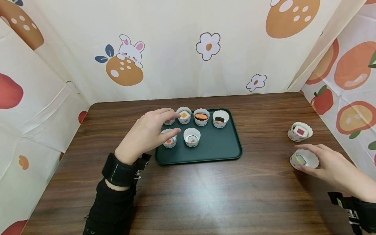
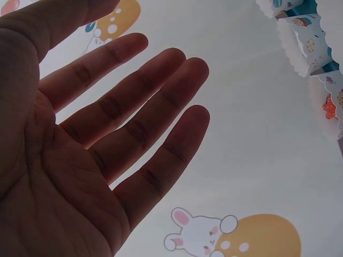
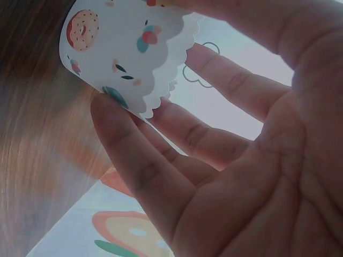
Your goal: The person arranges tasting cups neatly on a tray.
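My left hand [image 1: 148, 130] hovers over the left end of a dark green tray [image 1: 217, 143], its fingers [image 2: 166, 139] extended and nothing in the palm. It partly hides two scalloped paper cups there, including the front left cup [image 1: 169, 142]. In my right hand [image 1: 333, 164], a white paper cup [image 1: 304, 159] with a pale green piece inside is held between thumb and fingers at the table's right side. The right wrist view shows the cup's printed wall [image 3: 118, 48] against the fingertips [image 3: 107, 110]. Whether its base touches the table I cannot tell.
Behind the right hand stands another paper cup [image 1: 300, 132] holding a white piece with a red centre. Several cups with sushi-like pieces, such as an orange-topped one [image 1: 201, 117], stand on the tray. Printed curtains [image 1: 176, 65] border the wooden table [image 1: 223, 195].
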`<control>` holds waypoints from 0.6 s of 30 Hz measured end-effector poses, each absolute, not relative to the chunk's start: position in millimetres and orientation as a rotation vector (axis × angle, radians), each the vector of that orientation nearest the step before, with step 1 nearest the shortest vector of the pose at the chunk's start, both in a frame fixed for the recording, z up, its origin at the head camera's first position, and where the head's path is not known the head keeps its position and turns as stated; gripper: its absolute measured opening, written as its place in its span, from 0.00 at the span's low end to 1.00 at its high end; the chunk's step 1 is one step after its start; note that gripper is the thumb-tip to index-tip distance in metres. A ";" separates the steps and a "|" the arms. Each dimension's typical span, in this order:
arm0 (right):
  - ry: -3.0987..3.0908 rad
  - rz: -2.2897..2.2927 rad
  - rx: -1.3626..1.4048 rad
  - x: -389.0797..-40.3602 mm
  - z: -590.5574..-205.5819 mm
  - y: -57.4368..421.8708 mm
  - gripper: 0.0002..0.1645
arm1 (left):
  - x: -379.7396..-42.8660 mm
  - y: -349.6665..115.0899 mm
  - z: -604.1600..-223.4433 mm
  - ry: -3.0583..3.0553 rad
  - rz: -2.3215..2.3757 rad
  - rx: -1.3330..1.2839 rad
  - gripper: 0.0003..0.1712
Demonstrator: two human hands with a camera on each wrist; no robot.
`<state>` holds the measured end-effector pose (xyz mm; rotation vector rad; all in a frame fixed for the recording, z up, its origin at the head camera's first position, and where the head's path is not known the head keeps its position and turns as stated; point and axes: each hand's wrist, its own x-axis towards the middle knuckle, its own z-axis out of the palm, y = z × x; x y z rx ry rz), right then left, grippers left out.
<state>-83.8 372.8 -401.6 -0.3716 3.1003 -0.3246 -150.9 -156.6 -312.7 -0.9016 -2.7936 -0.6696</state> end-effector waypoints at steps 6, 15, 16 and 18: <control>3.041 -0.323 -0.327 -85.0 -396.8 370.4 0.37 | -150.5 -156.5 -312.6 -2.790 -0.670 -0.909 0.25; 3.048 -0.342 -0.322 -85.8 -393.6 364.3 0.36 | -150.3 -156.6 -311.6 -2.796 -0.647 -0.908 0.25; 3.053 -0.345 -0.325 -86.0 -393.6 363.8 0.35 | -150.3 -156.7 -311.6 -2.797 -0.646 -0.907 0.25; 3.062 -0.353 -0.333 -86.9 -393.6 362.5 0.35 | -150.4 -156.8 -311.8 -2.799 -0.645 -0.906 0.25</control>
